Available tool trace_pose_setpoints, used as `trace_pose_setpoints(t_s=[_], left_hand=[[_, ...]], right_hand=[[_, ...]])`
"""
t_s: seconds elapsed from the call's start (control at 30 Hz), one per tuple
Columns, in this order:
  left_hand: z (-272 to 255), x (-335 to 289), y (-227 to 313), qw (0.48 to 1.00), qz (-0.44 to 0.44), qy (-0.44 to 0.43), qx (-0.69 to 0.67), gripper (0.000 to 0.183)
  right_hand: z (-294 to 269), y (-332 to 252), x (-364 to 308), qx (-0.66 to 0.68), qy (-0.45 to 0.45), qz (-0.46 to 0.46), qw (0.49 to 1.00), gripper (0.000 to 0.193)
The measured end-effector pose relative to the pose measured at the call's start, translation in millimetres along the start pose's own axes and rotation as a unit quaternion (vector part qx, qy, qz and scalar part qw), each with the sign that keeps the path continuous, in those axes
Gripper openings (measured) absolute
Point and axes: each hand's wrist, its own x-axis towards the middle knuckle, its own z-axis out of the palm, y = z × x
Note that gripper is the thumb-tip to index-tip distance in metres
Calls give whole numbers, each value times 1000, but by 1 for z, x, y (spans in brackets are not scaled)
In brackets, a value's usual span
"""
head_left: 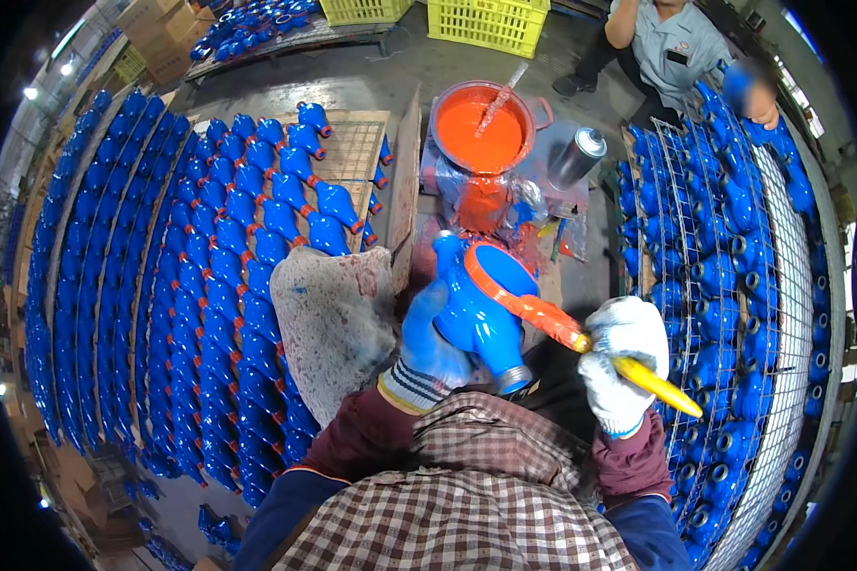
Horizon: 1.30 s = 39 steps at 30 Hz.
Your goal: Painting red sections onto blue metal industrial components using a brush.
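Note:
My left hand [432, 331], in a blue-stained knit glove, is closed round a glossy blue valve body [479, 317]. The valve body is held tilted, its wide round opening facing up and its threaded end toward me. Orange-red paint coats the rim of that opening. In a white knit glove, my right hand [623, 354] grips a paintbrush [659, 385] by its yellow handle. The brush's orange-coated head touches the right side of the rim. Beyond the valve body stands a red bucket [437, 143] of orange-red paint with a paint-smeared stick [500, 98] leaning in it.
A metal can [578, 157] stands right of the bucket on a paint-splashed bench. Rows of blue valve bodies [248, 181] with orange ends fill boards at left. Wire racks [781, 314] hold more at right. A person [667, 52] sits far right; yellow crates [486, 27] stand behind.

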Motion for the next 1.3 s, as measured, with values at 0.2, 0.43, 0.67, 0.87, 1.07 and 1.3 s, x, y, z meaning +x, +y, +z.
trace_pose_setpoints(t_s=[0.2,0.43,0.67,0.87,1.07,1.3], left_hand=[[-6,-1,-3,962,-177,-53,-199,96],[-25,3,-23,814,-314,-192,-450,91],[-15,4,7,989,-35,43,134,69],[30,-6,15,505,128,-56,852,81],[33,-1,10,429,165,-90,883,82],[13,-1,16,592,110,-61,796,88]], right_hand=[[-2,34,-10,153,100,112,977,21],[6,67,-3,430,118,287,848,26],[-20,58,4,230,180,204,934,16],[-1,50,53,-193,33,119,973,26],[-4,45,57,-305,-96,102,942,24],[-20,27,34,-253,-50,2,966,13]])
